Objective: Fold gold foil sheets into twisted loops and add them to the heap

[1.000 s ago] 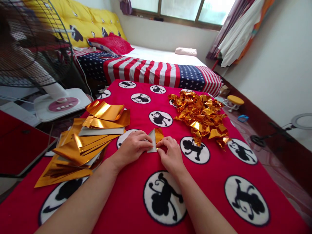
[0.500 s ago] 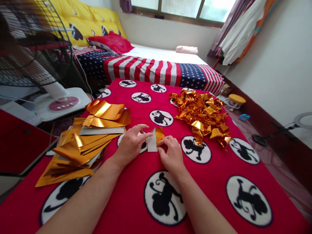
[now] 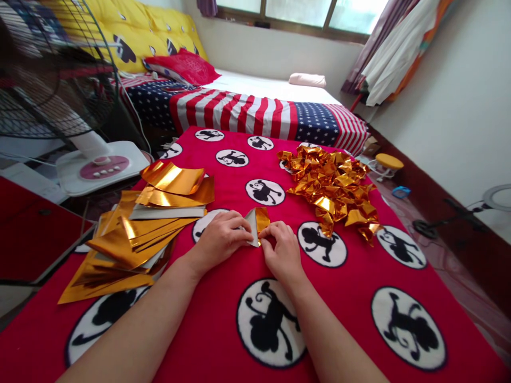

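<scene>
A small sheet of gold foil paper [image 3: 262,218], partly folded with its pale underside showing, lies on the red cloth between my hands. My left hand [image 3: 224,236] pinches its left part, the fingers curled over the pale side. My right hand [image 3: 281,246] grips the lower right edge between thumb and forefinger. To the left, a loose stack of flat gold foil sheets [image 3: 115,239] fans out, some with pale backs up. A heap of folded gold foil pieces [image 3: 331,186] spreads at the right.
The table is covered by a red cloth [image 3: 339,319] with black monkeys in white circles. A fan [image 3: 101,165] stands at the left. Beyond the table is a bed with a striped and starred cover [image 3: 239,114]. A yellow stool [image 3: 388,161] is on the floor at right.
My left hand has moved right and closed on the foil paper's left part, whose pale flap now lifts and shows less. The right hand keeps its grip in nearly the same place.
</scene>
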{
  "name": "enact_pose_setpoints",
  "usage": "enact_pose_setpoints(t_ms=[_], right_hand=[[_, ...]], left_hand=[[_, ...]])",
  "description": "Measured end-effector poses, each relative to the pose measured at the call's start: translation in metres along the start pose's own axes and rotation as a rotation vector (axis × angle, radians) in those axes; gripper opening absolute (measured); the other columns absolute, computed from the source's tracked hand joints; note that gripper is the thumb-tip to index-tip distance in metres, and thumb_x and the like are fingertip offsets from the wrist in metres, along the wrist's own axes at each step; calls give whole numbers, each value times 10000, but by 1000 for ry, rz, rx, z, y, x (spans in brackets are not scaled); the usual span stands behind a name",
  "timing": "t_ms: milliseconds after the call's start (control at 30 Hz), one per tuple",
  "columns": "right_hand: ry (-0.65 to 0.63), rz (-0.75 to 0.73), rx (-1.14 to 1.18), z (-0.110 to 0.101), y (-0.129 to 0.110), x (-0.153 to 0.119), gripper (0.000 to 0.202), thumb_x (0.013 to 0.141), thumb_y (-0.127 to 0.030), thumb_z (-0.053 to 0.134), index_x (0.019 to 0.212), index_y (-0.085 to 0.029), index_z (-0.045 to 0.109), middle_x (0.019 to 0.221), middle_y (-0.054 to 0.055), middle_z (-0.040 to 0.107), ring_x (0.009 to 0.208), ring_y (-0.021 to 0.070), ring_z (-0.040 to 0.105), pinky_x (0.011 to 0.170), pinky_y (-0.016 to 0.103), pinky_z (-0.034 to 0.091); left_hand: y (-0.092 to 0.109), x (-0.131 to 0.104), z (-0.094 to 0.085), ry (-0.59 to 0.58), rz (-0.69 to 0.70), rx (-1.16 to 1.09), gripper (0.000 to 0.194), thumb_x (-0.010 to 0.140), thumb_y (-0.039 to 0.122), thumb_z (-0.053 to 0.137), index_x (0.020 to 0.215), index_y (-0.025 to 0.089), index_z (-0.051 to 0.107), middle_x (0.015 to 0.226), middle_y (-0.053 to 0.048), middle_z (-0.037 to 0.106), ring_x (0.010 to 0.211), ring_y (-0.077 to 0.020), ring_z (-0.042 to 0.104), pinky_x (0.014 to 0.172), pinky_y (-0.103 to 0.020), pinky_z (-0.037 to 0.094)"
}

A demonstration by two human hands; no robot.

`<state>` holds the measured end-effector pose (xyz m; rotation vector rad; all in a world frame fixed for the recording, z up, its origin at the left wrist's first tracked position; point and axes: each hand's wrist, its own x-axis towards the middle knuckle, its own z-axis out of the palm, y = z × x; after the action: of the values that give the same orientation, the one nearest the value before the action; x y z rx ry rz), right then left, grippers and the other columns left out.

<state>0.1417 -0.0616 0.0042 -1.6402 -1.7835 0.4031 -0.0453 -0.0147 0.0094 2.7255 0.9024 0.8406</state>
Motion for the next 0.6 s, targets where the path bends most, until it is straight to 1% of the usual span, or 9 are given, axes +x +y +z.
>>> enact_pose_setpoints(t_ms=[133, 233, 400, 600], right_hand=[[-7, 7, -5, 0, -1, 0, 127, 775, -111, 575, 775, -222, 637, 905, 31, 613, 907, 214, 521, 829, 346, 387], [-8, 12, -8, 0, -1, 0, 122, 773, -114, 580, 775, -222, 638, 909, 29, 610, 914, 213, 521, 835, 348, 386], [-7, 14, -15, 1, 0, 0, 120, 773, -118, 577, 767, -224, 632, 906, 32, 608, 908, 213, 521, 839, 353, 389], [4, 7, -32, 2, 0, -1, 120, 773, -115, 570, 777, -225, 616, 912, 34, 604, 918, 217, 521, 833, 352, 389]], left_hand=[[-1, 2, 0, -36, -37, -66, 131, 875, 262, 614, 902, 287, 739, 951, -19, 698, 892, -165, 579, 840, -326, 412], [-1, 4, 1, -46, -79, -129, 132, 876, 243, 609, 889, 261, 739, 937, -28, 695, 865, -159, 590, 809, -312, 422], [1, 8, 5, -12, -196, -224, 92, 850, 228, 635, 813, 220, 719, 876, -26, 692, 847, -167, 603, 804, -315, 442], [6, 11, 10, 29, -332, -223, 24, 797, 197, 682, 774, 196, 683, 803, -21, 653, 789, -168, 590, 760, -310, 455]])
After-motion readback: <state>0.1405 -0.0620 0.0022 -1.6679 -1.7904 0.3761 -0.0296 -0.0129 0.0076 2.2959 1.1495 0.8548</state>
